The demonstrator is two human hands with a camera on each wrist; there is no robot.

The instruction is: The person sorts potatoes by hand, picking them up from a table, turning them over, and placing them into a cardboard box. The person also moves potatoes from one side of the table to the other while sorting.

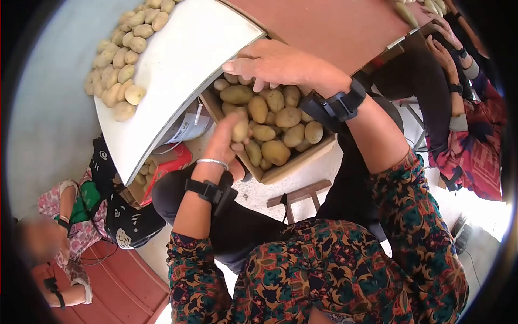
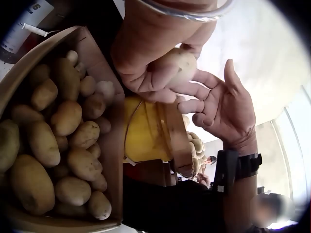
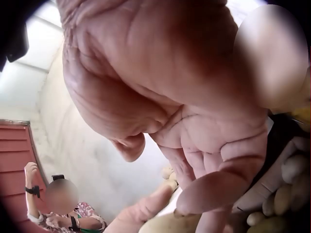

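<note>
In the head view my left hand grips a pale yellow potato by the near left corner of a cardboard box. The left wrist view shows the same potato between curled fingers and thumb. Many loose potatoes fill the box. My right hand hovers over the far side of the box, palm down, its fingers loosely extended. Seen from the left wrist, the right palm is bare and faces the held potato.
A white tabletop borders the box on the left, with a potato pile along its far side. Beyond lies a reddish-brown tabletop. A wooden stool stands below the box. Other people sit left and right.
</note>
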